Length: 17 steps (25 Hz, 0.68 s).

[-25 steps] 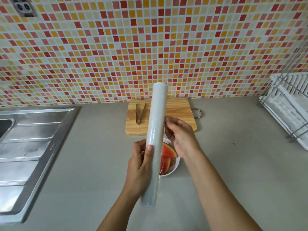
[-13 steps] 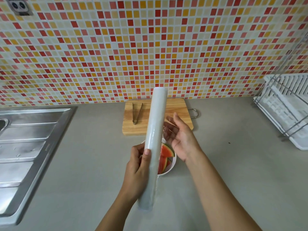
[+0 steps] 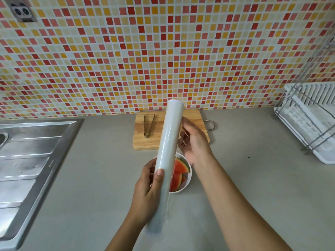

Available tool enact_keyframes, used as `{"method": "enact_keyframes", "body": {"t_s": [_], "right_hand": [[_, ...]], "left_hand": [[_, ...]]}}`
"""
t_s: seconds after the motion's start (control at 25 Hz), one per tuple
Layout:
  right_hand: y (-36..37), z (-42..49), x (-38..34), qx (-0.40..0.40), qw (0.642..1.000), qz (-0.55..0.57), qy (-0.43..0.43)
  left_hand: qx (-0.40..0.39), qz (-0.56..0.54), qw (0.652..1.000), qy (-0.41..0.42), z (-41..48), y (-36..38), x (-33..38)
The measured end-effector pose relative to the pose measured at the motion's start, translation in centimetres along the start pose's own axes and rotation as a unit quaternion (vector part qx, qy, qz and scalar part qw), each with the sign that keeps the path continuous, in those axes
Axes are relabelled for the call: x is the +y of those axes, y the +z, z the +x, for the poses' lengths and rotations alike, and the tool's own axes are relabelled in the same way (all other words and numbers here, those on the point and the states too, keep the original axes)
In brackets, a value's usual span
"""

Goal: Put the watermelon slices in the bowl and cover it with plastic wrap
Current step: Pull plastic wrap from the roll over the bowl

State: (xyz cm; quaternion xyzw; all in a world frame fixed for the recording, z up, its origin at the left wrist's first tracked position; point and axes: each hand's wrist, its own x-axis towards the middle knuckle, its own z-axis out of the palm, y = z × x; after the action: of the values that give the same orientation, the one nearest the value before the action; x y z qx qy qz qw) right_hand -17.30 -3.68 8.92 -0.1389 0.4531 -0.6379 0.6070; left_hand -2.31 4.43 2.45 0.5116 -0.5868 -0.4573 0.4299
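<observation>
My left hand (image 3: pixel 146 192) grips a long roll of plastic wrap (image 3: pixel 168 151) near its lower end and holds it tilted upright above the counter. My right hand (image 3: pixel 195 144) is beside the roll's upper half. Its thumb and fingertips touch the right side, where a thin loose edge of film shows. Behind the roll a small white bowl (image 3: pixel 188 180) stands on the counter with red watermelon slices (image 3: pixel 180 167) in it. The roll hides the bowl's left part.
A wooden cutting board (image 3: pixel 141 142) lies behind the bowl against the tiled wall, with metal tongs (image 3: pixel 148 125) on it. A steel sink drainboard (image 3: pixel 32 160) fills the left side. A white dish rack (image 3: pixel 308 120) stands at the right.
My right hand let go of the roll's side, opened, then came back against it higher up. The roll stays in my left hand, nearly unmoved.
</observation>
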Motion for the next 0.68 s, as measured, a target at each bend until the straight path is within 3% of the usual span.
{"method": "enact_keyframes", "body": {"t_s": [0.16,0.36,0.52,0.68], "right_hand": [[0.2,-0.2,-0.3,-0.052,0.992,0.113,-0.018],[0.7,-0.1,-1.0,-0.051,0.996,0.043,-0.056],[-0.2,-0.7,-0.5,-0.061,0.987,0.108,-0.106],[-1.3,-1.5,2.7,-0.053,0.994,-0.022,-0.097]], "left_hand": [[0.001,0.026,1.0,0.011,0.1,0.2,-0.4],[0.014,0.041,0.999,0.02,0.1,0.2,-0.4],[0.004,0.092,0.995,0.037,0.8,-0.1,0.2],[0.006,0.151,0.986,0.065,1.4,-0.6,1.0]]}}
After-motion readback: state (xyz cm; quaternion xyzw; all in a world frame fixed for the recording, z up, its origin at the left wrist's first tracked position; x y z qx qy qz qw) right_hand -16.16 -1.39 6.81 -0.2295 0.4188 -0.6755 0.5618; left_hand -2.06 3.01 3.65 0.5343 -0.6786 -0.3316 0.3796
